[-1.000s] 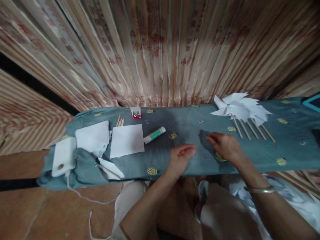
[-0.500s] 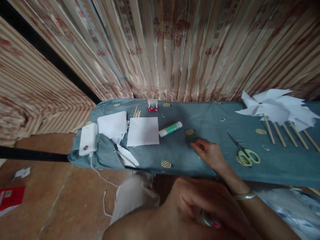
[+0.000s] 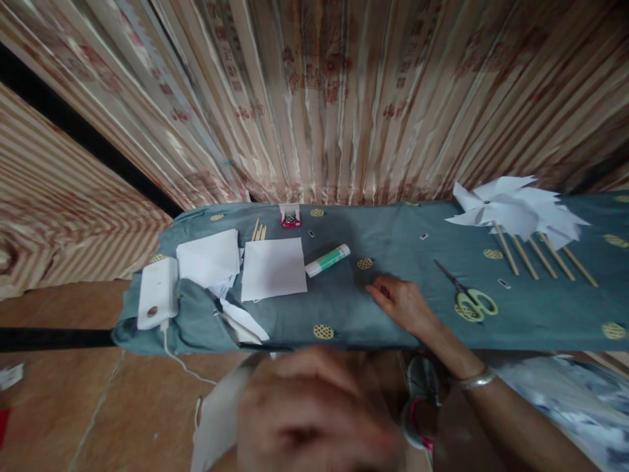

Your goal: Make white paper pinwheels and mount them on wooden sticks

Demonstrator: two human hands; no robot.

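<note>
My right hand (image 3: 400,303) lies on the blue-grey cloth (image 3: 354,308), fingers loosely stretched and nothing in them, just right of a yellow dot on the fabric. My left hand (image 3: 314,416) is raised close to the camera at the bottom middle, badly blurred, so its fingers are unclear. Yellow-handled scissors (image 3: 466,298) lie on the cloth to the right of my right hand. A green glue stick (image 3: 327,259) and a square white sheet (image 3: 274,268) lie to its left.
Several white paper pinwheels on wooden sticks (image 3: 515,216) lie at the right. More white paper (image 3: 209,259), loose sticks (image 3: 258,230), a small red box of pins (image 3: 289,217) and a white charger (image 3: 157,293) with cable sit at the left. A pleated curtain (image 3: 319,98) hangs behind.
My right hand let go of the scissors and moved left onto the cloth. My left hand lifted off the cloth up toward the camera. The view swung left.
</note>
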